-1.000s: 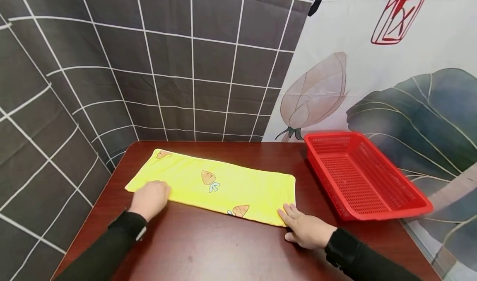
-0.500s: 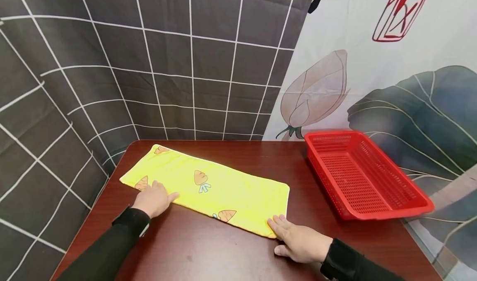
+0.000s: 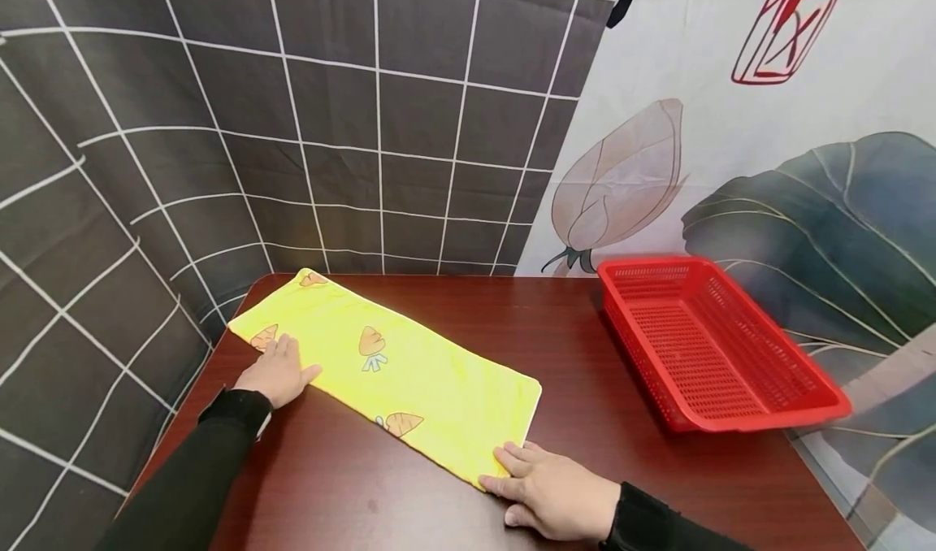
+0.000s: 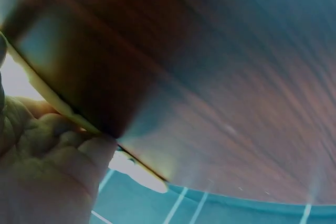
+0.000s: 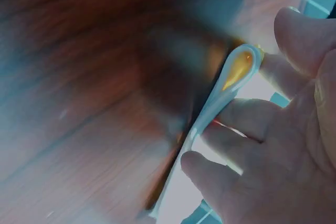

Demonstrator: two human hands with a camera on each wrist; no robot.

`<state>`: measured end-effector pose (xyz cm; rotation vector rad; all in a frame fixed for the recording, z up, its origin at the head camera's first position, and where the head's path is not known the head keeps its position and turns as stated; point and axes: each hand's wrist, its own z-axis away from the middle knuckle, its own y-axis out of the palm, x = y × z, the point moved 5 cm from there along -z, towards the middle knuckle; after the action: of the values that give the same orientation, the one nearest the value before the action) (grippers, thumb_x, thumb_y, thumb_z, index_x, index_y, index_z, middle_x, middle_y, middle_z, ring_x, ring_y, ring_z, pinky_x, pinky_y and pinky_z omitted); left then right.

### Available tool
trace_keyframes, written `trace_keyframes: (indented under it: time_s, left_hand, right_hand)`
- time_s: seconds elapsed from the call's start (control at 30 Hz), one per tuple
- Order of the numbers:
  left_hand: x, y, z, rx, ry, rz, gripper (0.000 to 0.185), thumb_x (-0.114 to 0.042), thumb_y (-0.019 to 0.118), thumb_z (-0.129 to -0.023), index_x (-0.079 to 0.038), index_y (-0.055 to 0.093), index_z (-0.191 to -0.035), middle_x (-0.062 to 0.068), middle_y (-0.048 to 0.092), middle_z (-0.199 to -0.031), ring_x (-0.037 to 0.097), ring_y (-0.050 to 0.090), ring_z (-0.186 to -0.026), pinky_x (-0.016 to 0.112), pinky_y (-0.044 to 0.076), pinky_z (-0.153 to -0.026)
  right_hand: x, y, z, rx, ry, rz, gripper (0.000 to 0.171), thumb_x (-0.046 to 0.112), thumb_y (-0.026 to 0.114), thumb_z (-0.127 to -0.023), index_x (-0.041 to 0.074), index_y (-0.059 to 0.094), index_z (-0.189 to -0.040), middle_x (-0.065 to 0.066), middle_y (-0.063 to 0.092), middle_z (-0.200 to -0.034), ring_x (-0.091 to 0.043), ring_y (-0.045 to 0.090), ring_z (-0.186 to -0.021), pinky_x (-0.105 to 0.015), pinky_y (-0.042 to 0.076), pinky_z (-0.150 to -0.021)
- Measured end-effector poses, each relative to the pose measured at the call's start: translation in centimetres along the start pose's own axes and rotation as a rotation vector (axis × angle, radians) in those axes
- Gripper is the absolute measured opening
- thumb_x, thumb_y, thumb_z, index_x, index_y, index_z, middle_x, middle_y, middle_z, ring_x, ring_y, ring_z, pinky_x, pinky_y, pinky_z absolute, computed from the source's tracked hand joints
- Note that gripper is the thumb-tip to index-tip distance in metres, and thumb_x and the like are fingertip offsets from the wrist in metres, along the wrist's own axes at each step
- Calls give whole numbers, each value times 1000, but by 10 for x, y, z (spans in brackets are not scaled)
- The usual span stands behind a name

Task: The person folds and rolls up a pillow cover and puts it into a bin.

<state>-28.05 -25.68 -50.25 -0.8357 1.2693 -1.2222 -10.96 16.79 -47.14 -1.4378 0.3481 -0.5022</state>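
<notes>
A yellow towel (image 3: pixel 446 392) printed with carrots lies flat as a long strip, slanting from the table's far left down to the near right. My left hand (image 3: pixel 274 372) rests on its front edge close to the left end, fingers fairly straight and thumb spread. At the near right corner, my right hand (image 3: pixel 552 486) lays straight fingers on the towel, the thumb off it on the table side. Seen by the right wrist camera, the towel's end (image 5: pixel 210 109) shows doubled layers with a rounded fold, fingers over it. The left wrist view catches the towel's edge (image 4: pixel 139 174) beside the palm.
A red perforated plastic basket (image 3: pixel 768 419) stands on the right of the reddish-brown table (image 3: pixel 351 494). A dark grid-patterned curtain (image 3: pixel 424 112) borders the table at the back and left. Behind the basket hangs a white floral sheet (image 3: pixel 702 63).
The towel has turned, its right end swinging toward me and leftward with the right hand, its left end shifting slightly away. My left hand's curled fingers have straightened, and it has moved left.
</notes>
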Motion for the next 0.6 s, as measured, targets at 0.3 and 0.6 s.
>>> trace_keyframes:
  time_s: [0.3,0.6]
  left_hand:
    - [31,-4,-1,22,-13,4,88,-44,56,-107,22,24,-155,46,23,-164,61,23,-155,69,25,-125]
    - [7,-5,5,-141,40,-39,74,-38,61,-106,19,41,-148,44,42,-155,62,39,-146,71,38,-117]
  right_hand:
    - [28,5,-20,-112,-130,226,53,52,56,-107,28,57,-155,-10,66,-149,-26,64,-130,-43,51,-109]
    - [20,-4,-21,-102,-86,65,56,46,57,-109,15,56,-156,-8,66,-150,-22,65,-135,-42,52,-110]
